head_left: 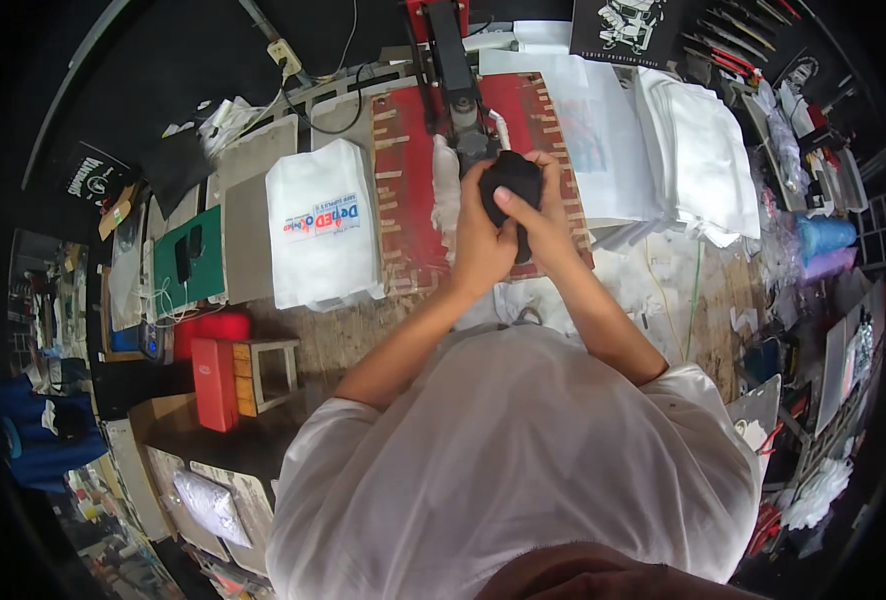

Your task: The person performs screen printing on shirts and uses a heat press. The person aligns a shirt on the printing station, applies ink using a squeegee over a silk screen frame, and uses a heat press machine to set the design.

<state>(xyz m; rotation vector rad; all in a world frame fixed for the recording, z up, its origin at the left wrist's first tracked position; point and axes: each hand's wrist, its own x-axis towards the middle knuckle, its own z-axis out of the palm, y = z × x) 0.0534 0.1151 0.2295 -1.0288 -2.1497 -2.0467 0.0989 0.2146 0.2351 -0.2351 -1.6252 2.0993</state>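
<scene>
Both my hands wrap the black handle (511,178) of a red heat press (408,190) in the middle of the bench. My left hand (480,240) grips it from the left and below. My right hand (546,205) closes over it from the right, thumb across the black grip. The press plate is red with tan tape strips, and its black arm (453,60) runs back toward the wall. A white bag with a red and blue print (321,222) lies flat just left of the press.
A stack of white bags (698,155) lies right of the press, with blue and purple rolls (825,245) farther right. At the left sit a green mat (188,258), a red box (214,382) and a small wooden stool (268,372). Cables hang at the back.
</scene>
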